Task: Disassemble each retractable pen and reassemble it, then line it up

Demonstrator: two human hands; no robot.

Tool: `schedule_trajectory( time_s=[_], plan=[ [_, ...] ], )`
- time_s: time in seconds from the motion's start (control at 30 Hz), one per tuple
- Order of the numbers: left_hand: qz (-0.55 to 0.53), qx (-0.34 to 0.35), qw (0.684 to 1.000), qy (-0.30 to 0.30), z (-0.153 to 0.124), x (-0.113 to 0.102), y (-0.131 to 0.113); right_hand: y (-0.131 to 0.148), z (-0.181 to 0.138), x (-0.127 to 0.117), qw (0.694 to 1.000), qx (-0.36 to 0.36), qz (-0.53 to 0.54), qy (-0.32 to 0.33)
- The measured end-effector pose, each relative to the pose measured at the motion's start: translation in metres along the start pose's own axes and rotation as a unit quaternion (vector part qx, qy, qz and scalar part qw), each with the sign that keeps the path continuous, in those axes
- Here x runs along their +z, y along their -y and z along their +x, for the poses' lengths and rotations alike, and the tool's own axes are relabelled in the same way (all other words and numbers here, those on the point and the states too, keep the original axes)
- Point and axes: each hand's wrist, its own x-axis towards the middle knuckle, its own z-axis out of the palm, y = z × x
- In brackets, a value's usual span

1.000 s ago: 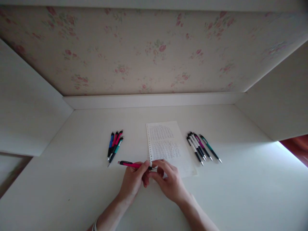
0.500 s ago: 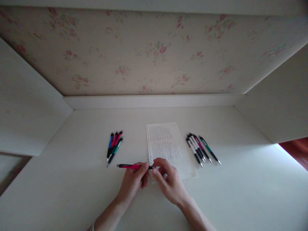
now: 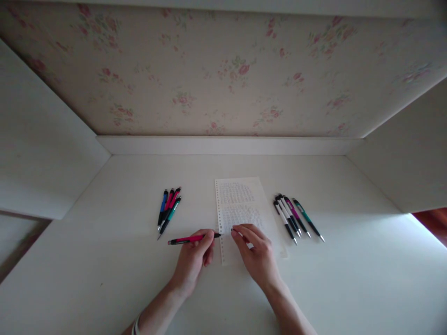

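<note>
My left hand (image 3: 193, 259) pinches a pink pen (image 3: 186, 239) near its black tip. The pen lies level, its tip pointing right at the punched edge of a written sheet of paper (image 3: 240, 204). My right hand (image 3: 256, 253) rests on the lower part of that sheet, fingers loosely curled, a small thing I cannot make out at the fingertips, a short gap from the pen tip. A bunch of several blue, pink and teal pens (image 3: 168, 210) lies left of the sheet. Another bunch of several white, purple and teal pens (image 3: 295, 217) lies to its right.
The white desk (image 3: 104, 260) is boxed in by white side panels (image 3: 45, 153) left and right and a low ledge (image 3: 223, 145) under floral wallpaper at the back. Bright light falls on the desk's right edge (image 3: 415, 242).
My hands have drawn apart: the right hand let go of the pen's tip end and moved right onto the paper. The pink pen shifted slightly left and lower in my left hand.
</note>
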Motion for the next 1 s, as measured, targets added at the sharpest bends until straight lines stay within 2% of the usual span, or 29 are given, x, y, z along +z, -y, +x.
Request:
schedule_trajectory(
  time_s=[0.1,0.23,0.4,0.57,0.67,0.77,0.83,0.93,1.0],
  plan=[
    [0.020,0.004,1.000,0.011,-0.001,-0.001,0.001,-0.012,0.004,0.000,0.986,-0.037,-0.156,-0.050],
    [0.038,0.006,0.999,0.010,-0.002,-0.004,0.005,-0.021,0.004,0.000,0.956,-0.045,-0.290,-0.027],
    [0.045,0.009,0.999,0.006,-0.002,-0.005,0.006,-0.020,0.003,0.000,0.953,-0.032,-0.301,-0.008],
    [0.051,0.019,0.999,0.006,-0.004,-0.002,0.003,-0.020,0.004,0.000,0.958,-0.038,-0.283,-0.020],
    [0.039,0.029,0.999,0.003,-0.005,-0.001,0.002,-0.017,0.004,0.000,0.973,-0.045,-0.220,-0.049],
    [0.025,0.040,0.999,0.015,-0.007,0.001,0.001,-0.007,0.001,0.000,0.997,-0.001,-0.061,-0.044],
    [0.029,0.047,0.998,0.027,-0.008,0.002,0.001,0.002,-0.001,0.001,0.996,0.059,0.057,0.023],
    [0.046,0.055,0.997,0.039,-0.009,0.004,-0.001,0.012,-0.005,0.004,0.968,0.118,0.175,0.138],
    [0.057,0.055,0.996,0.042,-0.010,0.004,-0.002,0.014,-0.006,0.007,0.951,0.137,0.225,0.162]
  ],
)
